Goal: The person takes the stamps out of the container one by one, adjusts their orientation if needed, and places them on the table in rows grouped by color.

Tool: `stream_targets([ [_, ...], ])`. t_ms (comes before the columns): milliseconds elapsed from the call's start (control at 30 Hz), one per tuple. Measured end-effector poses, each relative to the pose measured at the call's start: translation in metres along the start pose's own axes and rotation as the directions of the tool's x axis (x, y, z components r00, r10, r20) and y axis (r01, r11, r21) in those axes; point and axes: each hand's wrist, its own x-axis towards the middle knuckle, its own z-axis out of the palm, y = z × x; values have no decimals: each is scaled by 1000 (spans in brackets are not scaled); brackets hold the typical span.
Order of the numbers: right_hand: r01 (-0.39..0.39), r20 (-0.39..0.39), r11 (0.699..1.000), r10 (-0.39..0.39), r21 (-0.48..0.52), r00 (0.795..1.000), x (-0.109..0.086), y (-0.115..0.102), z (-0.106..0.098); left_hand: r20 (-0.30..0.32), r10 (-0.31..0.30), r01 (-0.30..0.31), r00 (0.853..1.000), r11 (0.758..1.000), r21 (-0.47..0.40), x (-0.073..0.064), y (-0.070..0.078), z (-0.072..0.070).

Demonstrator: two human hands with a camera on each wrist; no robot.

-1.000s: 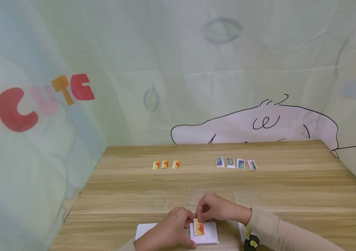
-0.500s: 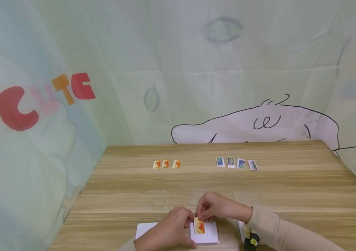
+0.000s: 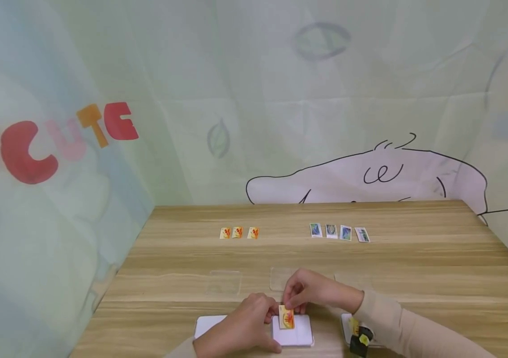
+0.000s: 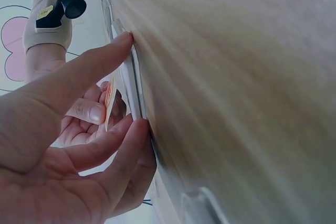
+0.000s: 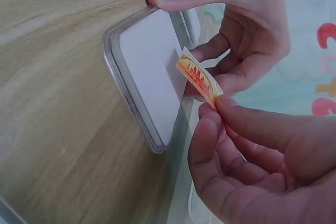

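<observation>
Left hand (image 3: 245, 327) and right hand (image 3: 311, 290) are together at a shallow box (image 3: 303, 334) on a wood-grain table (image 3: 182, 258). The left hand grips the box by opposite edges, thumb on the near side and fingers on the far side. The right hand pinches a yellow-and-orange stamp (image 5: 198, 78) by one end between thumb and forefinger. The stamp is tilted over the box's white top; whether it touches that surface is hard to tell. The person wears beige sleeves (image 3: 390, 318), with a black wrist camera (image 3: 361, 341) on the right arm. A white-topped box (image 3: 208, 323) sits to the left, partly hidden by the left hand. A third box (image 3: 345, 325), with something yellow in it, sits to the right, partly behind the wrist camera. Just beyond the hands lie three clear plastic pieces (image 3: 226, 282). Farther back, three orange stamps (image 3: 237, 232) lie in a row at left and four blue-green stamps (image 3: 331, 231) at right. Behind hangs a pale cloth (image 3: 182, 59) with coloured letters reading CUTE.
</observation>
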Motion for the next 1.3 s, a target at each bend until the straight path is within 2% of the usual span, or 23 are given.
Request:
stream_targets([
  [333, 1, -6, 1000, -1, -13, 1000, 1, -1, -7, -7, 24, -24, 1000, 1000, 2, 1, -1, 0],
  [533, 16, -18, 1000, -16, -1, 1000, 2, -1, -11, 19, 5, -5, 1000, 1000, -23, 1, 0, -2],
  [900, 39, -41, 999, -39, -2, 998, 3, -6, -22, 15, -4, 4, 1000, 999, -38, 0, 1, -2],
  [1300, 44, -91, 999, -47, -29, 995, 17, -7, -38, 7, 7, -7, 1000, 1000, -17, 1, -2, 0],
])
